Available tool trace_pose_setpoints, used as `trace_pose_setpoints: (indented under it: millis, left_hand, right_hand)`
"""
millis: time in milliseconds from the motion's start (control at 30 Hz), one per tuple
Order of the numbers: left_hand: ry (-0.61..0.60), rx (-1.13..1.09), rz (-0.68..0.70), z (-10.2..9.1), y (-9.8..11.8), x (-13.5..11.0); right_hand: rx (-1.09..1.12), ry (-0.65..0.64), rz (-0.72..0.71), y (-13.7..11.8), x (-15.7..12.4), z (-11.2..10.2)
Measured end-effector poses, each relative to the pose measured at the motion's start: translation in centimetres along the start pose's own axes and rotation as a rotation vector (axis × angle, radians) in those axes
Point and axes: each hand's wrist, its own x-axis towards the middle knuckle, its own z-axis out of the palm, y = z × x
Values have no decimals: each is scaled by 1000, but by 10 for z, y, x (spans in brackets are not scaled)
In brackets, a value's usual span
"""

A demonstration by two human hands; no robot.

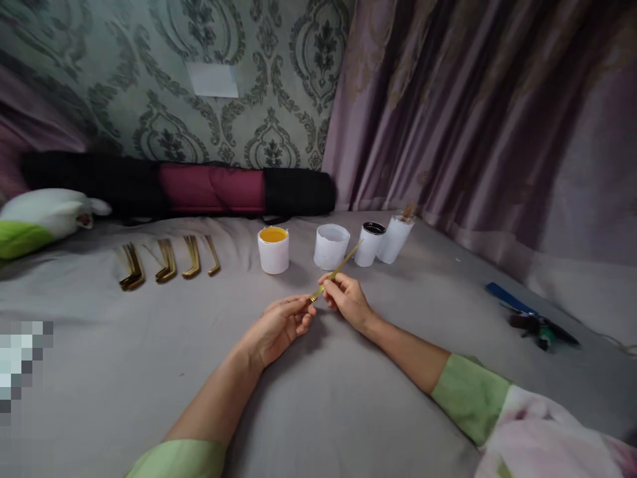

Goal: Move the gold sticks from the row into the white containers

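My left hand pinches the lower end of a slim gold-coloured stick between thumb and fingers. Higher up the same stick, my right hand grips it, with the pointed far end slanting up to the right. A shiny gold band shows between the two hands; its exact kind I cannot make out. Just beyond my hands stand a white cup with yellow contents, a white cup, a white cup with dark contents and a taller white container with brown sticks poking out.
Several bunches of bent gold-coloured sticks lie to the left. Behind them are a white-and-green plush toy and a long black-and-maroon bag. A blue strip and dark tools rest at the right. Grey cloth covers the surface.
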Motion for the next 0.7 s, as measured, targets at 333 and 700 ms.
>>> trace_pose_setpoints:
  millis: [333, 700]
  left_hand:
    - [40, 34, -13, 3, 0, -1]
    - [79, 25, -11, 5, 2, -3]
  right_hand:
    - [29, 93, 49, 0, 3, -6]
    - [115, 276, 3, -20, 15, -32]
